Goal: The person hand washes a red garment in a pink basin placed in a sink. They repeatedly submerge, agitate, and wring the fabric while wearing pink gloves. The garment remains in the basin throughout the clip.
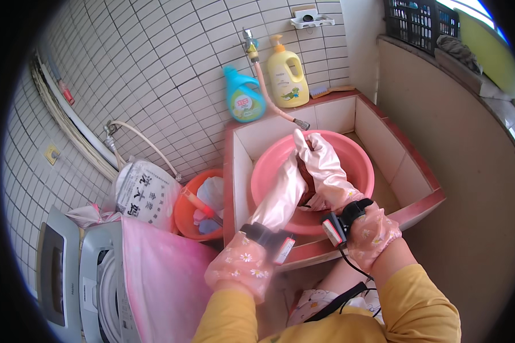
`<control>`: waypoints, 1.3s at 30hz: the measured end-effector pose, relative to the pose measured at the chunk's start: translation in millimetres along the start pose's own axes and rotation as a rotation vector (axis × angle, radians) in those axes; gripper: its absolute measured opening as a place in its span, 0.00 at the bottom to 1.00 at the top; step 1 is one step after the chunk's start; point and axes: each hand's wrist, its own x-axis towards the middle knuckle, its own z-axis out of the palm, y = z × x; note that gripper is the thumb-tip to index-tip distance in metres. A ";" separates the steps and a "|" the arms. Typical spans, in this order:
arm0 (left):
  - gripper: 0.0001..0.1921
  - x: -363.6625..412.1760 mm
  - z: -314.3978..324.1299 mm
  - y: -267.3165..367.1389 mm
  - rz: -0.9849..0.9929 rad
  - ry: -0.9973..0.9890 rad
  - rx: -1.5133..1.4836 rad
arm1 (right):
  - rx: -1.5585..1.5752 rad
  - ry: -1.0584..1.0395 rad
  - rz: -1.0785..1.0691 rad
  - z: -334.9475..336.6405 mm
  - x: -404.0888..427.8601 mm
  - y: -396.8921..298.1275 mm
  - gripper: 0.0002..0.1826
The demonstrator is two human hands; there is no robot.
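Observation:
Both my hands wear long pale pink rubber gloves with flowered cuffs, each with a black strapped device at the wrist. They meet over a pink plastic basin (pixel 268 160) that stands in a tiled sink (pixel 249 141). My left hand (pixel 299 148) and my right hand (pixel 319 148) are closed on a dark reddish-brown wet cloth (pixel 307 178), which hangs between the forearms into the basin. The fingers are partly hidden by the gloves' folds. The metal end of a pink hose (pixel 301 124) lies just beyond the basin's far rim.
A blue detergent bottle (pixel 245 100), a yellow pump bottle (pixel 288 77) and a scrubbing brush (pixel 322 91) are on the sink's back ledge. Left of the sink are an orange bucket (pixel 189 223) with clothes and an open-lidded washing machine (pixel 88 278). A black crate (pixel 412 28) is upper right.

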 end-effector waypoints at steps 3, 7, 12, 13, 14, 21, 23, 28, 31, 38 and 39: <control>0.24 -6.0 6.8 18.8 0.052 0.082 -0.029 | 0.071 -0.156 0.052 -29.3 13.1 12.5 0.21; 0.26 -20.2 12.0 37.5 0.125 0.205 -0.077 | 0.467 -0.477 0.455 -62.7 -10.8 4.5 0.25; 0.29 -4.6 -1.7 15.5 0.151 0.310 -0.160 | 0.423 -0.440 0.520 -65.9 -11.7 -5.0 0.13; 0.28 6.0 -12.4 9.0 0.128 0.290 -0.158 | 0.443 -0.383 0.507 -64.5 -5.2 -1.0 0.12; 0.27 16.8 -21.6 1.1 0.104 0.272 -0.155 | 0.508 -0.346 0.463 -58.4 2.3 4.6 0.11; 0.30 33.9 -34.5 -47.2 0.035 0.072 0.036 | 0.298 -0.220 0.193 -20.3 10.9 8.5 0.14; 0.31 21.6 -27.4 -43.6 -0.010 -0.004 0.044 | 0.203 -0.467 -0.110 -4.7 -8.6 -9.4 0.15; 0.33 14.2 -2.5 -16.9 -0.030 -0.044 0.042 | -0.124 -0.140 -0.328 15.3 -16.1 -27.5 0.18; 0.34 16.3 6.8 -3.3 0.030 0.029 0.014 | -0.026 -0.030 0.102 -4.2 -0.1 -12.7 0.20; 0.38 -3.4 6.4 15.2 0.133 0.238 -0.008 | 0.202 -0.545 0.058 -71.3 -28.0 -15.3 0.20; 0.38 -3.6 6.6 16.5 0.056 0.241 -0.002 | 0.078 -0.540 -0.226 -78.1 -38.0 -17.6 0.24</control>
